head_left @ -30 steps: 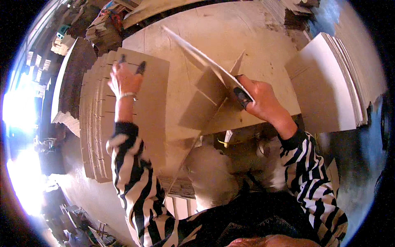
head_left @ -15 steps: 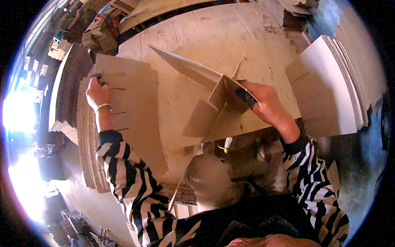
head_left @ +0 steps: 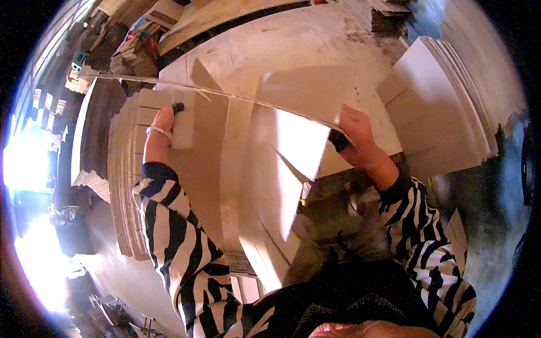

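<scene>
Pinching thin sheet (head_left: 293,107) edges, left hand (head_left: 160,127) and right hand (head_left: 355,132) grips closed.

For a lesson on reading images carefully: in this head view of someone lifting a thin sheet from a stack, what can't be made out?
- Left hand: fingertips hidden behind the lifted thin sheet.
- Right hand: palm side hidden; the grip under the sheet's edge is unclear.
- Sheet stack on the left: the count is too fine to tell.
- Far left: glare washes out the floor.
- Worktable: its near edge is covered by the sheet.
</scene>
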A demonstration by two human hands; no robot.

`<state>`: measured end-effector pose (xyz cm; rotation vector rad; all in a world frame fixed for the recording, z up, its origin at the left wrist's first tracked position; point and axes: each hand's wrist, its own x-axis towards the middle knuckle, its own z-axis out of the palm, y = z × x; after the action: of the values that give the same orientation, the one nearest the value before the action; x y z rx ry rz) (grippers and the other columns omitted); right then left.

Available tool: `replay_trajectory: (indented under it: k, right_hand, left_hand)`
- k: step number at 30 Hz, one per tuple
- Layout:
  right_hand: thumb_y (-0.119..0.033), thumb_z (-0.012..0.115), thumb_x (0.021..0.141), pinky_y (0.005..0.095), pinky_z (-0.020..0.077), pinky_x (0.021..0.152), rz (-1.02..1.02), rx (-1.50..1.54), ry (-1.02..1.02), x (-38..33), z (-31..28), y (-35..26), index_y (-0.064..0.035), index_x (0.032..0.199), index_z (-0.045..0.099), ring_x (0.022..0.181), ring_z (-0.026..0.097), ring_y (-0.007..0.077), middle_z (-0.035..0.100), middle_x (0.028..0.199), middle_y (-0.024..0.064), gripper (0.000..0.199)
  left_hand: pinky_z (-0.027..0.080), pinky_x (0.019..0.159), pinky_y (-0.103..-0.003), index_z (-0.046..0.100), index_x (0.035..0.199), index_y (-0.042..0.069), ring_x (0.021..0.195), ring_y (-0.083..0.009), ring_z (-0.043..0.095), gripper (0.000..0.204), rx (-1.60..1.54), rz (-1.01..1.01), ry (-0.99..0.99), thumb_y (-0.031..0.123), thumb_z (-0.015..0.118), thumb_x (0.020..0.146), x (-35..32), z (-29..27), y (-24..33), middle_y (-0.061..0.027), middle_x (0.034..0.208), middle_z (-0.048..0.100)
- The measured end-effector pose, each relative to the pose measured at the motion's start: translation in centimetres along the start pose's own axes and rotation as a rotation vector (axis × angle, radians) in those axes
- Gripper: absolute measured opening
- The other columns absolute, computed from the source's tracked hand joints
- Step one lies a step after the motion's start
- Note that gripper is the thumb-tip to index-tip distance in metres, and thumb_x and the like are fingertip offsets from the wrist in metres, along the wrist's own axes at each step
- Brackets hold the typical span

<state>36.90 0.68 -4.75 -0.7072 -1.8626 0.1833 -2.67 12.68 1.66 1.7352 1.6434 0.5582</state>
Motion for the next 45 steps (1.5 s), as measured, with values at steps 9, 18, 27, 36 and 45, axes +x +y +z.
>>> replay_trajectory:
  k: [9,18,27,36,45]
  right_hand:
    - [-0.016,0.062,0.081,0.0438,0.0513,0.069,0.208,-0.168,-0.177,-1.2,-0.6,-0.2,-0.0098,0.118,0.059,0.083,0.063,0.0349,0.065,0.092,0.0130,0.038]
    - [-0.018,0.062,0.081,0.0455,0.0515,0.071,0.262,-0.160,-0.292,-0.7,0.3,-0.4,-0.0142,0.123,0.055,0.087,0.065,0.0361,0.066,0.095,0.0142,0.042]
    - [-0.005,0.063,0.068,0.0490,0.0488,0.071,0.476,-0.279,-0.470,-0.3,0.9,-0.3,-0.0079,0.109,0.054,0.085,0.062,0.0420,0.064,0.088,0.0195,0.043]
    - [-0.003,0.055,0.072,0.0472,0.0458,0.066,0.470,-0.195,-0.395,-0.3,1.2,-0.2,-0.0055,0.106,0.056,0.081,0.058,0.0448,0.060,0.084,0.0217,0.034]
    - [-0.007,0.057,0.076,0.0442,0.0504,0.075,0.472,-0.148,-0.335,-1.1,-0.3,0.2,-0.0087,0.113,0.059,0.091,0.063,0.0391,0.066,0.095,0.0174,0.037]
  left_hand:
    - [0.043,0.053,-0.036,0.066,0.094,0.004,0.063,-0.0171,0.053,0.017,0.054,0.076,-0.092,0.011,0.050,0.089,-0.5,4.3,0.5,-0.0046,0.070,0.057]
    - [0.038,0.049,-0.028,0.069,0.096,0.005,0.055,-0.0093,0.048,0.021,-0.166,-0.140,-0.205,0.017,0.052,0.093,-2.4,5.4,1.6,-0.0011,0.068,0.058]
    - [0.051,0.082,-0.040,0.068,0.103,0.008,0.095,-0.0296,0.066,0.031,0.821,0.098,0.423,0.032,0.062,0.084,2.4,-4.3,-1.0,-0.0061,0.092,0.069]
    - [0.052,0.080,-0.045,0.067,0.099,0.010,0.098,-0.0341,0.063,0.027,1.012,-0.293,0.767,0.019,0.065,0.074,4.1,-7.9,-10.4,-0.0111,0.119,0.060]
    - [0.051,0.072,-0.045,0.067,0.098,0.007,0.081,-0.0343,0.066,0.028,0.616,0.142,0.529,0.009,0.060,0.071,2.0,-7.6,-2.1,-0.0173,0.091,0.068]
